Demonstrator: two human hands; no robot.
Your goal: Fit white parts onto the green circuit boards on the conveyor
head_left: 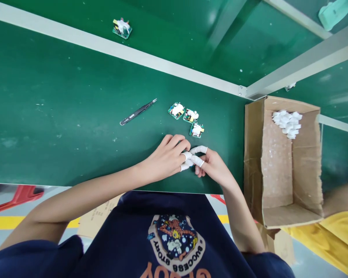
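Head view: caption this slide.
Left hand and right hand, in white finger cots, meet over a green bench near three circuit boards, tweezers and a cardboard box.

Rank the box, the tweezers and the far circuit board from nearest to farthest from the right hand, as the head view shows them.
From the right hand:
1. Box: just off to the hand's right.
2. Tweezers: ahead and to the left.
3. Far circuit board: farthest ahead, beyond the pale rail.
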